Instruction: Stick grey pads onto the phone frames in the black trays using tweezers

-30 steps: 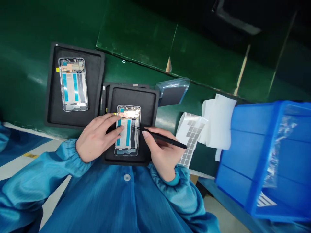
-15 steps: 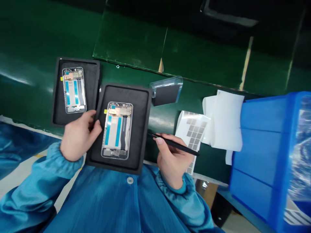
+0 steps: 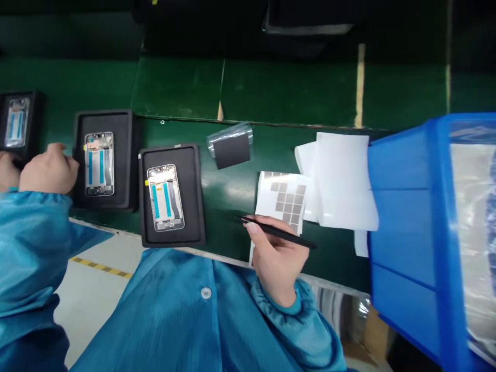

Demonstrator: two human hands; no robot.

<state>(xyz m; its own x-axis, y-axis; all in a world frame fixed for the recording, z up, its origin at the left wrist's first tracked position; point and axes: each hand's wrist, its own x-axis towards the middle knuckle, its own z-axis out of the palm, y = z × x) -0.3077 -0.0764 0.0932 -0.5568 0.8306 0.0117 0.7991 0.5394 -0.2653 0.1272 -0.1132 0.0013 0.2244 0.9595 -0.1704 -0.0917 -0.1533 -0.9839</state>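
My right hand (image 3: 277,258) holds black tweezers (image 3: 289,236) over the table, their tips pointing left. Beneath that hand lies a white sheet with grey square stickers (image 3: 290,199). My left hand (image 3: 48,171) is at the far left, fingers curled and mostly hidden, beside the left edge of a black tray (image 3: 124,155). In that tray lies an opened phone (image 3: 99,170). A second black tray (image 3: 190,199) stands nearer me with another opened phone (image 3: 166,204). Both phones show blue strips and a yellow tab.
A third tray (image 3: 35,119) with an opened phone stands far left, where another person's hand (image 3: 6,173) is partly visible. A dark sheet in a clear bag (image 3: 232,152) lies mid-table. White sheets (image 3: 343,181) rest beside a blue bin (image 3: 403,232) at the right.
My left hand has moved left, away from the near tray and past the middle one. The near tray appears smaller and lower. The view has shifted; my right hand still holds the tweezers.
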